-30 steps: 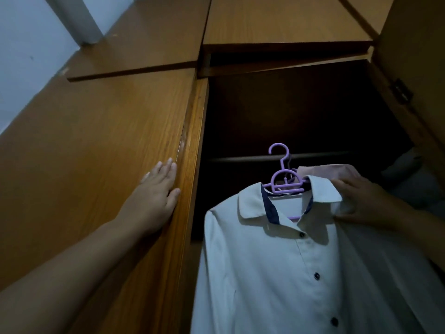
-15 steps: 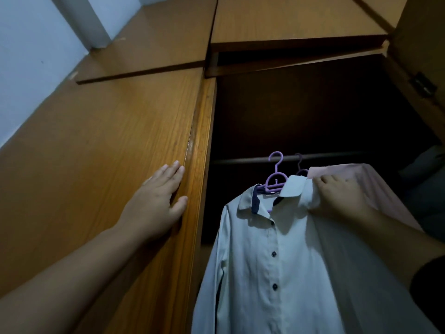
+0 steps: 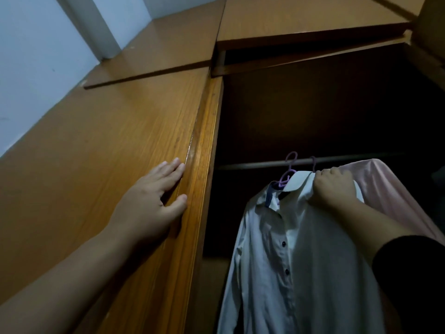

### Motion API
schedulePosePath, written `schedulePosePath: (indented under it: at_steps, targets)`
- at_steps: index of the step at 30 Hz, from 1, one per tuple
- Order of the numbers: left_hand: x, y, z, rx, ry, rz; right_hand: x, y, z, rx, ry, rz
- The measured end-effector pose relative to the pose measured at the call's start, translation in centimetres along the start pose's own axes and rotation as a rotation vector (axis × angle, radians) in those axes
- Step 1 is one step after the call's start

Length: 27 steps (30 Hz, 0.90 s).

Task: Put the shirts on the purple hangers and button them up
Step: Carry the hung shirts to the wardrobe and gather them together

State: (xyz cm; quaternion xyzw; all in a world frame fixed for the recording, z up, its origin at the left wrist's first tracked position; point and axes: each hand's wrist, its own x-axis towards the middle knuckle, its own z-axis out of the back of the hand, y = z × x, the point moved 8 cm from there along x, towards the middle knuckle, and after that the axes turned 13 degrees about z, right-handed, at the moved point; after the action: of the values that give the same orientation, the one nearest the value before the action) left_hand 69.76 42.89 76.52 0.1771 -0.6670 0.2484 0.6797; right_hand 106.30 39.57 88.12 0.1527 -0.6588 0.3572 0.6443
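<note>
My right hand (image 3: 333, 188), fingers clamped on the collar of the buttoned white cotton shirt (image 3: 289, 256), has lifted its purple plastic hanger (image 3: 287, 173) up to the dark metal closet rail (image 3: 252, 164); hanging looks nearly done. My left hand (image 3: 150, 203) stays flat, fingers apart, on the wooden wardrobe door (image 3: 96, 153). I count two shirts, white and pink (image 3: 395, 201), and two purple hooks.

Wooden wardrobe door (image 3: 101, 150), shut, filling the nine o'clock side, grain running toward twelve. Door frame post (image 3: 204, 150) just beside it, at the centre. Dark open wardrobe compartment (image 3: 325, 112) toward three o'clock, crossed by a metal hanging rail (image 3: 252, 165). Upper cabinet doors (image 3: 301, 18) at twelve o'clock, one slightly ajar. Pale blue wall (image 3: 36, 56) at ten o'clock.
</note>
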Motion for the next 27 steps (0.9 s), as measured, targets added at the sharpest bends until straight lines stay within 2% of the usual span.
schedulePosePath:
  at_steps: [7,21,27]
  targets:
    - [0.1,0.3,0.1,-0.014,-0.034,-0.022,1.5,-0.2,-0.9,-0.030,0.005,-0.008]
    - [0.1,0.5,0.1,-0.037,-0.031,-0.046,-0.1,-0.1,-2.6,-0.118,0.049,0.196]
    - [0.1,0.5,0.1,-0.037,-0.019,-0.041,-0.9,-1.9,-2.5,-0.148,0.015,0.233]
